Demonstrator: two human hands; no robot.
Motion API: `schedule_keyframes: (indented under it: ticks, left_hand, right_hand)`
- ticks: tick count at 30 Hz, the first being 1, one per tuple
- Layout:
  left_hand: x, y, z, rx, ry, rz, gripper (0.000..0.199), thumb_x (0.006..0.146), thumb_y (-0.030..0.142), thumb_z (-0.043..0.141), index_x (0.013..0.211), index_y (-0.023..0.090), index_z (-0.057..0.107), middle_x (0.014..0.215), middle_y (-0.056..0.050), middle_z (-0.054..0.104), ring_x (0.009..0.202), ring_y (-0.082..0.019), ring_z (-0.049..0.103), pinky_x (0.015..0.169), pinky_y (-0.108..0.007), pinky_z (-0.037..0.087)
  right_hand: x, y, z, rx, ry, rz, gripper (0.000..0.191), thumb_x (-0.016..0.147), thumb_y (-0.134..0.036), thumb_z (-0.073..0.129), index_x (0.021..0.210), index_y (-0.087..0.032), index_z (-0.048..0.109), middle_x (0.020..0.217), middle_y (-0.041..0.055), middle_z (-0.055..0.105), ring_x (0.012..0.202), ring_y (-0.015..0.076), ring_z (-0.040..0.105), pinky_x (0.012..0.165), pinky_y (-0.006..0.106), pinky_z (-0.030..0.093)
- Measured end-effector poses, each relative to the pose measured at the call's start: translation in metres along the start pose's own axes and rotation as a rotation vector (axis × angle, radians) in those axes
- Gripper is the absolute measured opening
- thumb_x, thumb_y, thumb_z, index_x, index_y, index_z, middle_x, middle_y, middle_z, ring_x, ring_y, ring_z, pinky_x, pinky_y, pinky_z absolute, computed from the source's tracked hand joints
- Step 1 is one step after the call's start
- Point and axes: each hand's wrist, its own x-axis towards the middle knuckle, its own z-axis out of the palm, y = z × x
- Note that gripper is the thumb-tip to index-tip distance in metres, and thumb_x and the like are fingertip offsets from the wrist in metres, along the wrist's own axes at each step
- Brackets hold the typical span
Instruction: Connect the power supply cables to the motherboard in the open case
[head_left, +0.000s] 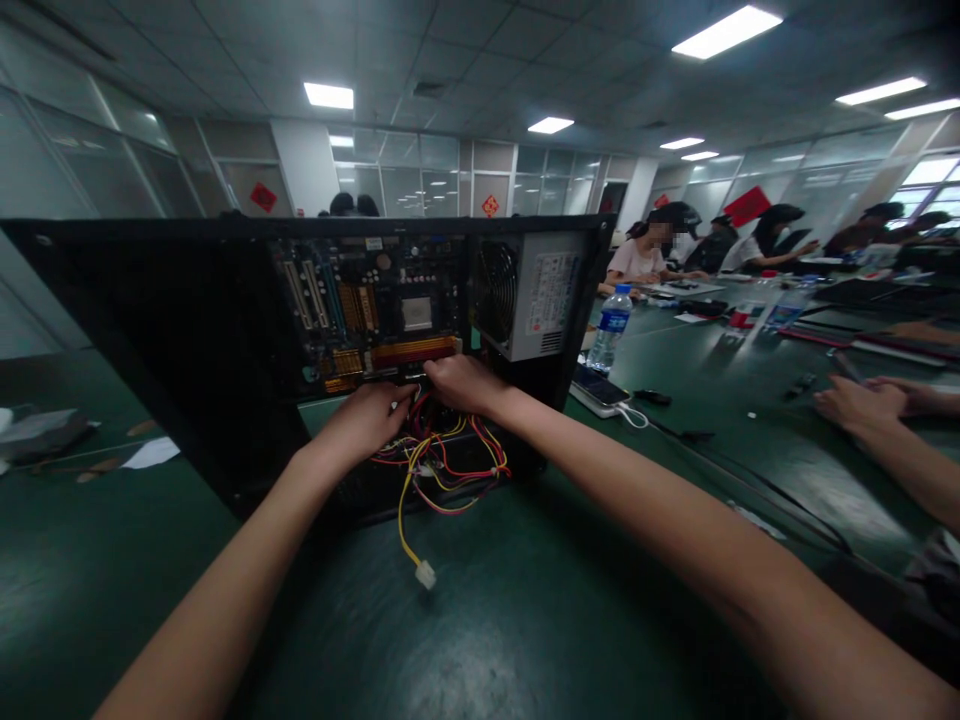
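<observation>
An open computer case (247, 440) stands on its side edge before me, its inside facing my way. My left hand (371, 415) reaches in at the lower edge of the motherboard (442, 285), its fingers pinched together. Close beside it, my right hand (469, 385) is closed just under the red and yellow memory slots (412, 350). What the fingertips of either hand hold is too small and partly hidden. Below both hands hangs a bundle of red, yellow and black power cables (450, 470). One yellow lead ends in a white connector (425, 574) out over the table.
The power supply (544, 300) with its fan sits in the case's upper right. Right of the case are a water bottle (611, 330), a phone (600, 385) on a white power bank, and cables. Another person's hands (862, 405) are at the right; people sit at the green table (517, 610) beyond.
</observation>
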Motion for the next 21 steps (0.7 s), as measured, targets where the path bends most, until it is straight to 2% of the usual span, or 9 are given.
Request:
schedule_keyframes:
  ticks: [7,13,18,21]
  left_hand:
    - [-0.0018,0.0019,0.001,0.001,-0.004,-0.025,0.043,0.1,0.032,0.042,0.131,0.022,0.069,0.13,-0.014,0.072,0.119,-0.031,0.069,0.101,-0.041,0.051]
    - [-0.0005,-0.0018,0.0064,-0.031,0.022,-0.02,0.04,0.1,0.033,0.042,0.124,0.024,0.072,0.122,-0.013,0.075,0.113,-0.031,0.071,0.098,-0.042,0.053]
    - [-0.0018,-0.0006,0.0091,-0.076,0.052,-0.011,0.035,0.098,0.03,0.047,0.123,0.022,0.071,0.128,-0.013,0.073,0.122,-0.03,0.067,0.104,-0.043,0.051]
    - [-0.0027,0.0015,0.0082,-0.089,0.047,-0.015,0.036,0.1,0.03,0.046,0.126,0.021,0.069,0.131,-0.013,0.071,0.123,-0.029,0.066,0.106,-0.043,0.05]
  right_hand:
    - [0.0004,0.001,-0.0005,0.035,-0.002,-0.018,0.024,0.102,-0.017,0.046,0.117,-0.008,0.062,0.116,0.0195,0.073,0.108,0.0307,0.071,0.082,0.035,0.05]
    - [-0.0008,-0.0007,-0.0031,0.04,-0.024,-0.009,0.023,0.1,-0.015,0.049,0.118,-0.009,0.061,0.116,0.0174,0.072,0.108,0.029,0.07,0.084,0.033,0.049]
    - [-0.0014,0.0007,0.0015,-0.006,0.035,-0.032,0.021,0.097,-0.017,0.055,0.116,-0.011,0.061,0.121,0.0161,0.068,0.115,0.0273,0.065,0.089,0.032,0.05]
    - [-0.0002,0.0019,0.005,-0.019,0.029,-0.032,0.02,0.097,-0.018,0.054,0.115,-0.012,0.061,0.12,0.015,0.068,0.112,0.027,0.065,0.088,0.032,0.051]
